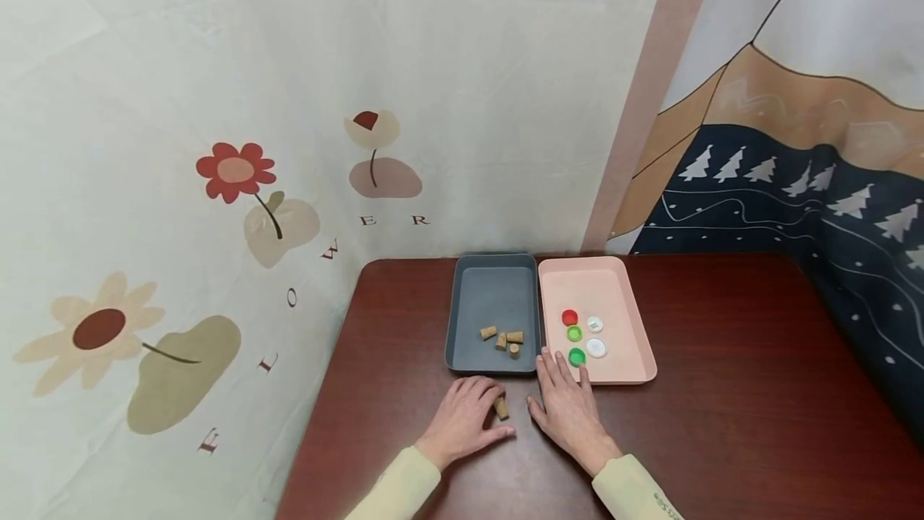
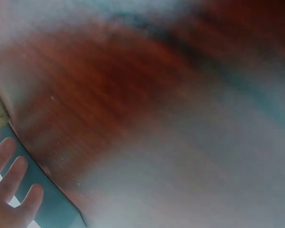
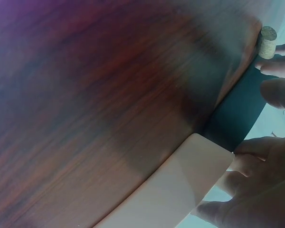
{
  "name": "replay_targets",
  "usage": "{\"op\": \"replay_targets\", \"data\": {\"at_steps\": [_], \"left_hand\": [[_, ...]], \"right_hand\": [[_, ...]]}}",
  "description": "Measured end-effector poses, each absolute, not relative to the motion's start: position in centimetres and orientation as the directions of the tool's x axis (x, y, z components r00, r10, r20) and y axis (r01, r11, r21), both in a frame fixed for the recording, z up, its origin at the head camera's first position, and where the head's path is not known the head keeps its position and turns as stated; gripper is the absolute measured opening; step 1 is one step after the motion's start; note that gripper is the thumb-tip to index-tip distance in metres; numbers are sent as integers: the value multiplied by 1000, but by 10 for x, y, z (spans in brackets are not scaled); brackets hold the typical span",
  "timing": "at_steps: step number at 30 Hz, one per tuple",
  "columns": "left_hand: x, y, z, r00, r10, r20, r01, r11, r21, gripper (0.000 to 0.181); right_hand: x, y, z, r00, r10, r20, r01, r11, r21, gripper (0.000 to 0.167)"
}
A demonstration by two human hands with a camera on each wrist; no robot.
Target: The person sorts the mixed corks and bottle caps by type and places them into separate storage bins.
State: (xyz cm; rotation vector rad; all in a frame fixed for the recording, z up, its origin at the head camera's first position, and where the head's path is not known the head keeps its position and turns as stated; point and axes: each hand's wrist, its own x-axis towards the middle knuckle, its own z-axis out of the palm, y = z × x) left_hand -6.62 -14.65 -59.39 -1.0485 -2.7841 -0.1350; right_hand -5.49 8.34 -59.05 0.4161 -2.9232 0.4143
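A cork lies on the table just in front of the grey tray. My left hand is beside this cork, its fingertips at the cork's far end and its thumb apart from it. The same cork appears by the left fingers in the right wrist view. My right hand lies with extended fingers over the near left corner of the pink tray. Its fingertips are close to a green bottle cap. Several corks are grouped inside the grey tray.
Inside the pink tray are a red cap, a light green cap and two white caps. Both trays stand side by side at the back of the brown table. Behind it hangs a printed curtain.
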Motion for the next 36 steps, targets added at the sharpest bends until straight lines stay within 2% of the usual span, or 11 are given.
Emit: {"op": "replay_targets", "data": {"at_steps": [8, 17, 25, 36], "left_hand": [[-65, -147, -595, -745, 640, 188, 652, 759, -3, 50], [-65, -146, -597, -706, 665, 243, 678, 734, -42, 40], [-64, -145, -598, -701, 663, 263, 677, 735, -48, 31], [-66, -143, -596, -661, 672, 334, 700, 712, -49, 31]], "right_hand": [[-55, 83, -592, -944, -252, 211, -301, 923, -241, 69], [-54, 83, -591, -942, -250, 222, -302, 921, -244, 68], [-54, 83, -593, -941, -249, 231, -305, 919, -251, 68], [-56, 83, -595, -938, -244, 245, -305, 919, -250, 67]]}}
